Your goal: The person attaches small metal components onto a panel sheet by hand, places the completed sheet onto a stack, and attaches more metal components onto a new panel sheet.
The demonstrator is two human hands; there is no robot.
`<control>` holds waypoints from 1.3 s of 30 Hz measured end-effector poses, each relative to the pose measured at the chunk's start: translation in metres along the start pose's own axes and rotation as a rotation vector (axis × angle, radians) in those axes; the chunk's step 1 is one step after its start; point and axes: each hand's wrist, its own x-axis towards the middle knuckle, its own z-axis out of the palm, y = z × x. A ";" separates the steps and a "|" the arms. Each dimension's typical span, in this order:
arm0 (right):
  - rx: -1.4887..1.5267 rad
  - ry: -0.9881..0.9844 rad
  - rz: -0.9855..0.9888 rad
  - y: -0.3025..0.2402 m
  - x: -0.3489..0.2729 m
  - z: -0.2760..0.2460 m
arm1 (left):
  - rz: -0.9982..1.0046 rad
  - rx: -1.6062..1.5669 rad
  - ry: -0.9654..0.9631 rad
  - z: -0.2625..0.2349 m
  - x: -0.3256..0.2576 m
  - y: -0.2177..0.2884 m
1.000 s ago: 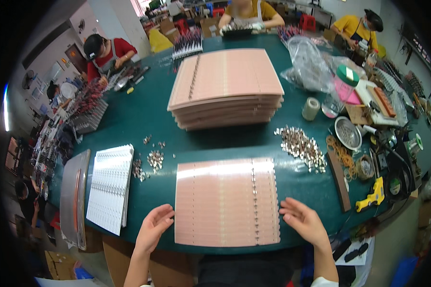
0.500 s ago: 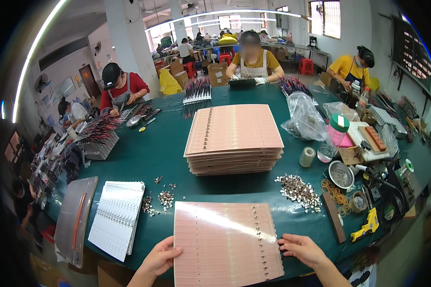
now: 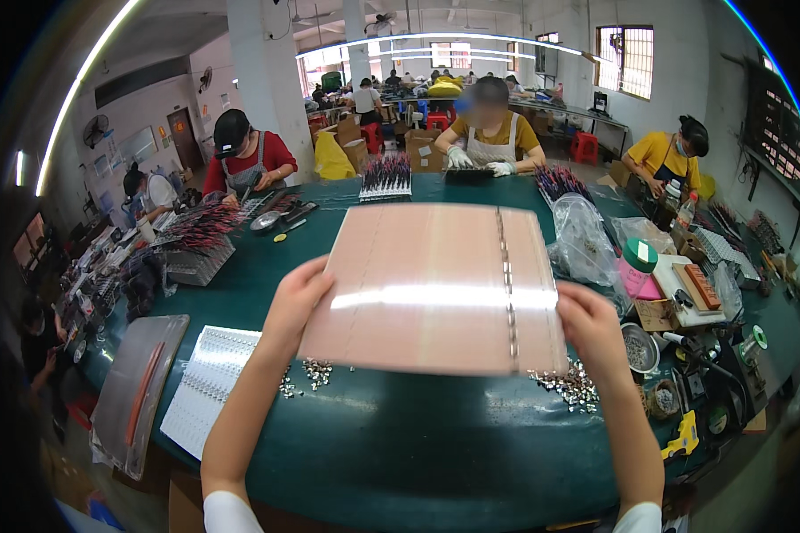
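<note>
The room is bright. Long lamps (image 3: 453,36) shine from above, and a window (image 3: 626,64) glows. A white stripe of glare crosses the pink board (image 3: 431,284), which looks a little blurry. The green table (image 3: 400,462) is darker below it. Straight lines bend near the sides, and the corners are black.

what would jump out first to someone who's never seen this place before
Most likely the large pink panel in the middle of the view, held up by its side edges between the left hand and right hand, with a bright streak of glare across it. Next might come the wide green table beneath, then the yellow glue gun near its right edge.
</note>
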 end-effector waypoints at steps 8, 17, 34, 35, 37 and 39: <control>-0.111 0.117 -0.016 0.046 0.139 -0.010 | 0.091 0.519 0.048 0.018 0.132 -0.056; -0.326 0.177 -0.056 0.108 0.168 -0.018 | -0.016 0.639 0.110 0.023 0.162 -0.102; -0.243 0.143 -0.138 0.090 0.078 -0.039 | 0.240 0.846 0.020 -0.050 0.034 -0.044; -0.148 0.103 -0.118 0.096 0.053 -0.041 | 0.200 0.988 -0.051 -0.070 0.003 -0.031; -0.053 0.014 -0.046 0.103 0.003 -0.052 | 0.098 1.336 -0.083 -0.117 -0.041 -0.037; 0.037 -0.084 0.016 0.119 -0.033 -0.051 | -0.211 1.609 -0.073 -0.143 -0.089 -0.041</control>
